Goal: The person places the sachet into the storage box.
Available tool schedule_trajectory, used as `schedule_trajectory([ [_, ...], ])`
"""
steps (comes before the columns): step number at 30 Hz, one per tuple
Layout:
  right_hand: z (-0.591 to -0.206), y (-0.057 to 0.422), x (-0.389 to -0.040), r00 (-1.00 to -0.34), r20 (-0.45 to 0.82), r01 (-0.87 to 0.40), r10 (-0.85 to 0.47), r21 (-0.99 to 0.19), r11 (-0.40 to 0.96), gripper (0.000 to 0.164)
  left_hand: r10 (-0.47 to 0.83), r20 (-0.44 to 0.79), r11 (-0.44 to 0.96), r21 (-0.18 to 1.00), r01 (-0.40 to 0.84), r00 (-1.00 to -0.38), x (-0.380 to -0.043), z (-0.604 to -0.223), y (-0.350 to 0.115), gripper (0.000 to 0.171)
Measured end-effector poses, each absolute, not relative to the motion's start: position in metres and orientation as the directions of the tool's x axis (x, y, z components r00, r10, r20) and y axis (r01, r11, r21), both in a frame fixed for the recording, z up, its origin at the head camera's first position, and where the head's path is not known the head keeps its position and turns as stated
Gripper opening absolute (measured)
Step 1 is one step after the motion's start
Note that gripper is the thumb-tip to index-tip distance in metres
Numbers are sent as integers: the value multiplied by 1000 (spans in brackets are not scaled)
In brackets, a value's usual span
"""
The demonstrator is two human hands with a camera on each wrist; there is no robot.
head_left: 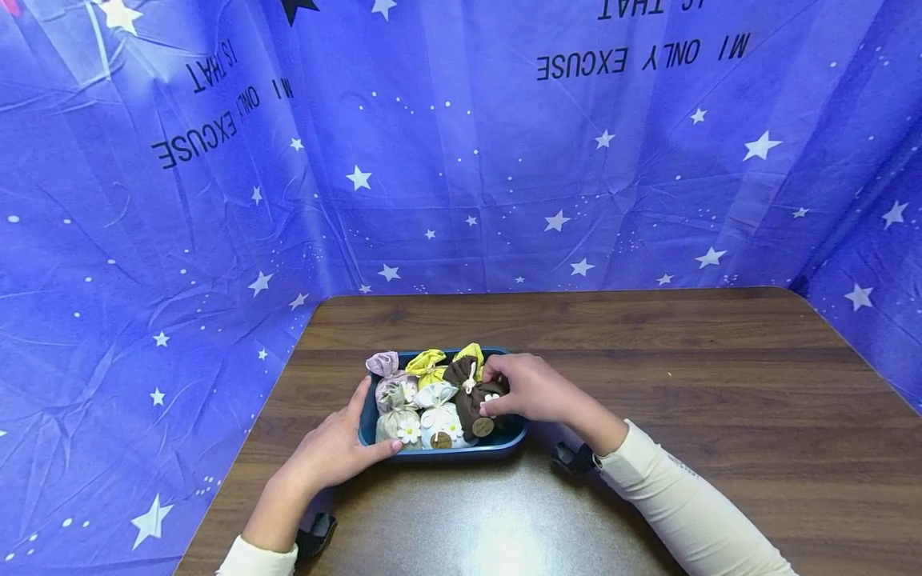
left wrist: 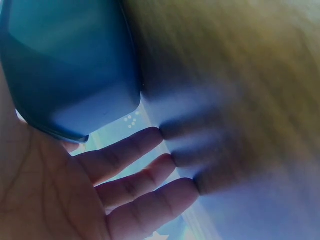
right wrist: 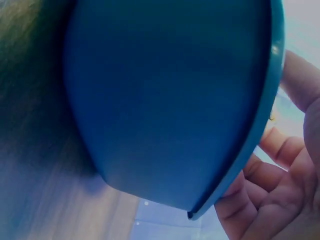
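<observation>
A dark blue bin [head_left: 461, 453] holds several small tied cloth sachets. In its front row are a beige sachet [head_left: 392, 424], a pale blue sachet [head_left: 441, 416] and a dark brown sachet [head_left: 470, 406] with a round tag. My right hand [head_left: 533, 388] reaches over the right rim, with thumb and index finger gripping the brown sachet. My left hand [head_left: 334, 444] rests against the bin's front left corner, thumb on the near rim. Its other fingers extend beside the bin's wall in the left wrist view. The bin's outer wall [right wrist: 170, 110] hides the sachets from the right wrist view.
A lilac sachet [head_left: 383, 365] and yellow sachets [head_left: 428, 364] sit in the bin's back row. The bin stands on a brown wooden table [head_left: 648, 344]. A blue star-printed curtain [head_left: 504, 160] hangs behind the table and along its sides.
</observation>
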State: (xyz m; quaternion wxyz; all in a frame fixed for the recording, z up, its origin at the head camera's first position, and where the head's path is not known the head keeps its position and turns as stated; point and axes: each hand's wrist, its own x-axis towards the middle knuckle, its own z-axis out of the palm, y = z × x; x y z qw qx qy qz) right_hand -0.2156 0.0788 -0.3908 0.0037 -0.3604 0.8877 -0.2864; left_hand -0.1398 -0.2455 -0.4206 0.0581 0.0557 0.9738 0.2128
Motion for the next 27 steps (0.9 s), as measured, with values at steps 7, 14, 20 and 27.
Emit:
schedule_trajectory([
  [7, -387, 79, -211, -724, 146, -656, -674, -447, 608, 32, 137, -86, 902, 422, 89, -987, -139, -420, -246, 121],
  [14, -386, 85, -212, -677, 130, -695, -725, -439, 570, 25, 137, -88, 901, 425, 87, -987, -139, -420, -246, 121],
  [20, -388, 97, -214, -671, 174, -676, -721, -543, 498, 18, 139, -92, 901, 425, 87, -986, -139, -421, -245, 120],
  [27, -378, 122, -212, -711, 168, -571, -683, -705, 420, 18, 139, -87, 902, 421, 90, -987, -139, -420, -245, 120],
])
